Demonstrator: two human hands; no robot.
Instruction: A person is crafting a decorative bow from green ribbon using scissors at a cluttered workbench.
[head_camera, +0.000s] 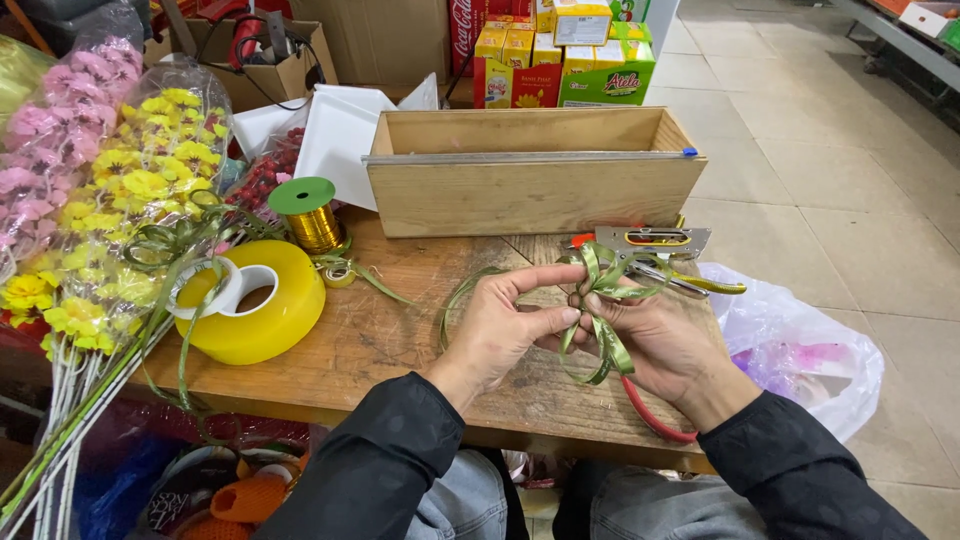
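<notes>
Both hands, left hand (500, 325) and right hand (655, 335), pinch a half-looped green ribbon bow (598, 300) (looks untied, hard to tell); stapler (655, 245) waits at twelve o'clock.

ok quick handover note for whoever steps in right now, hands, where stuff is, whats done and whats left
Left hand: pinching the centre of the green ribbon bow, index finger out.
Right hand: gripping the bow from the other side.
Things: stapler behind the hands, red-handled tool under the right wrist, yellow tape roll and gold wire spool to the left, wooden box at the back.
Done: several loops formed.
Left: the centre looks unfastened; a ribbon tail trails loose.
</notes>
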